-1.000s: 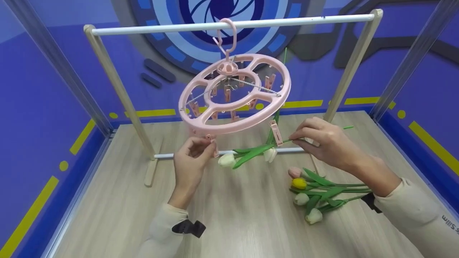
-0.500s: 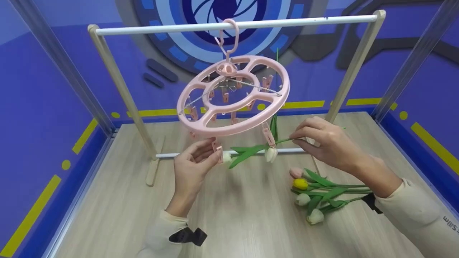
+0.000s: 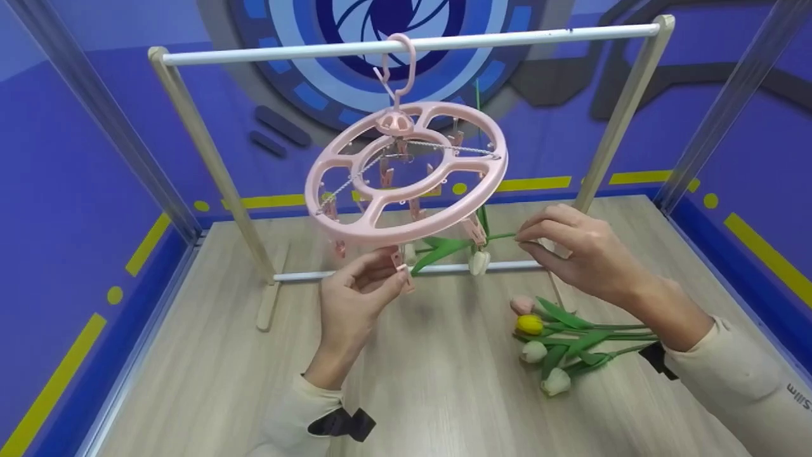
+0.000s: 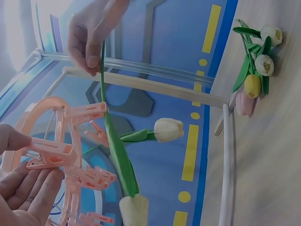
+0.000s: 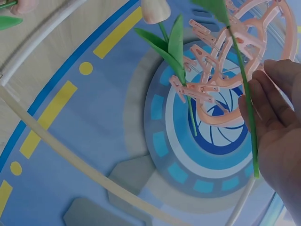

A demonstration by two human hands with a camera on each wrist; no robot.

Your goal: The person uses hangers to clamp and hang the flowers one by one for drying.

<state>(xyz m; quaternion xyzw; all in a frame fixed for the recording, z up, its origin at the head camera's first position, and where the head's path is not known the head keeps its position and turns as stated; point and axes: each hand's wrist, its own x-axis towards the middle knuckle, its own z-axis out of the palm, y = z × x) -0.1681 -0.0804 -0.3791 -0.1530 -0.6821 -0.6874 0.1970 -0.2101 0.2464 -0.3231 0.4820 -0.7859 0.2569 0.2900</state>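
Observation:
A round pink clip hanger [image 3: 406, 231] hangs tilted. My left hand [image 3: 358, 304] pinches a pink clothespin [image 3: 403, 270] dangling from its near rim. My right hand [image 3: 577, 254] holds the thin green stem [image 4: 103, 77] of a white tulip between thumb and fingers. That tulip lies sideways, its leaf [image 3: 441, 251] and white bloom [image 4: 134, 209] pointing toward the left hand; the head view shows the bloom mostly hidden behind the left fingers. Another white tulip [image 5: 155, 9] hangs bloom down from a clothespin [image 5: 195, 89] farther back on the hanger.
The hanger's hook sits over the white top bar [image 3: 285, 52] of a wooden-legged rack. Several tulips, pink, yellow [image 3: 529, 325] and white, lie on the table [image 3: 444, 381] at the right. Blue patterned walls [image 3: 82, 158] enclose the back and sides.
The left hand has moved right, going from one spot at the rim to gripping a clothespin and drawing it right. The hanger has turned and shifted slightly left. The right hand stays nearly in place.

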